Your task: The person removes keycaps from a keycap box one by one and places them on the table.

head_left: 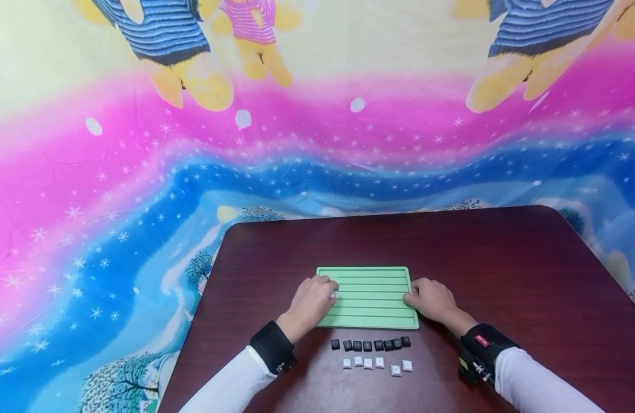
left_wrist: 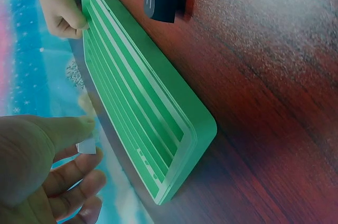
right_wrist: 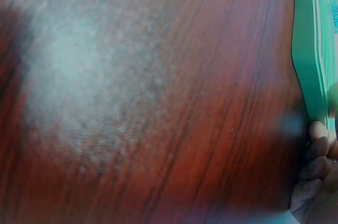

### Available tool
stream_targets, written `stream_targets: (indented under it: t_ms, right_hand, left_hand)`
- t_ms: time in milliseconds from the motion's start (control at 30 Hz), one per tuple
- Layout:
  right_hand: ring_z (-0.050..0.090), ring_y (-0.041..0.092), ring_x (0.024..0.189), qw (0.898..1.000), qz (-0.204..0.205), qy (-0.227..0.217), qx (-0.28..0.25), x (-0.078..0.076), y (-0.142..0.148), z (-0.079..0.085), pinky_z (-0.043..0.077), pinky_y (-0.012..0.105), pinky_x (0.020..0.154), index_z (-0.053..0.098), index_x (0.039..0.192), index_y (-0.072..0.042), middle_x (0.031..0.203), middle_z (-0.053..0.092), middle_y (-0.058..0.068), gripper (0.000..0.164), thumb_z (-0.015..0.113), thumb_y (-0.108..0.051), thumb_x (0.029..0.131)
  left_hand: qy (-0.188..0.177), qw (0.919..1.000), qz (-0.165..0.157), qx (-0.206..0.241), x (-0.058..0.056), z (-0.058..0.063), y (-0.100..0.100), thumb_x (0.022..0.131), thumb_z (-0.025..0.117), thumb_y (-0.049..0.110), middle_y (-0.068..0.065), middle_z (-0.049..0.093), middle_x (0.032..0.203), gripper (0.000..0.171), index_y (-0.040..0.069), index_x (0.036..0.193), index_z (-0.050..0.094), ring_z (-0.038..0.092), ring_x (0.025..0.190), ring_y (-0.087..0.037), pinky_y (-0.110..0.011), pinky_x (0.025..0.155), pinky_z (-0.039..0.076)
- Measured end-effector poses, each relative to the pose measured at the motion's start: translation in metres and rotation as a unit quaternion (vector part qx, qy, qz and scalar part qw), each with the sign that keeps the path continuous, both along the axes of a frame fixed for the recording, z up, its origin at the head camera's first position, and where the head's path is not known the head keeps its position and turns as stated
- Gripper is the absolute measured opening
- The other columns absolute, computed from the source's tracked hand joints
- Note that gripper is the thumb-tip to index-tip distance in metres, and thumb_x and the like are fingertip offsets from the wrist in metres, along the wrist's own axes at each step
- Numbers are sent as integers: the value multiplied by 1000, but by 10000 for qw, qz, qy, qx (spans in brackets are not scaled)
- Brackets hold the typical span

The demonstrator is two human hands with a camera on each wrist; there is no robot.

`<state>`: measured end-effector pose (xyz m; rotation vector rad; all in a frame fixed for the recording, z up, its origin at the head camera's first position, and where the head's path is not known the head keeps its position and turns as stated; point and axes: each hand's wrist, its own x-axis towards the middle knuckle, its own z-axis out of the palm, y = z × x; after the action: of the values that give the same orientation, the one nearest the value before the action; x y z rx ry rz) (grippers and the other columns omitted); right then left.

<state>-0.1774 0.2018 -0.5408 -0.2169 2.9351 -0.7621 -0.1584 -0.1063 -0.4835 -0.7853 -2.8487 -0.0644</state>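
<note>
A light green grooved tray (head_left: pixel 371 304) lies on the table between the two hands. My left hand (head_left: pixel 311 301) is over its left end and pinches a small white keycap (left_wrist: pixel 87 146) between thumb and fingers. In the left wrist view the other fingers of that hand are loosely bent. My right hand (head_left: pixel 433 298) grips the tray's right edge, thumb on top and curled fingers against the side. Small pale spots (left_wrist: pixel 148 166) show along a groove near the tray's far left corner.
In front of the tray is a row of several black keycaps (head_left: pixel 367 346). Nearer me, several white keycaps (head_left: pixel 368 363) form a looser row. All lie on the dark red-brown table (head_left: pixel 524 269). A colourful printed cloth (head_left: pixel 317 137) hangs behind the table.
</note>
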Motion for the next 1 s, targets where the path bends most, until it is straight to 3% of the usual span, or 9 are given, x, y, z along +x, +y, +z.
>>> stream_targets:
  t_ms: [733,1000]
  right_hand:
    - [18,10,51,10000,38,81,-3,-1,1,-3,14,25,50,30,58,-20,55,23,-9,41,62,-22,83]
    - [19,10,51,9999,15,101,14,-1,1,-3,14,25,50,31,58,-20,55,24,-9,40,63,-23,82]
  left_hand:
    - [33,9999,-155,13,13,4,-6,87,74,17,5,72,85,7,18,94,77,66,80,-14,-24,62,43]
    - [37,9998,-184,77,17,2,-5,86,75,17,5,72,84,8,18,93,77,67,82,-14,-26,65,47]
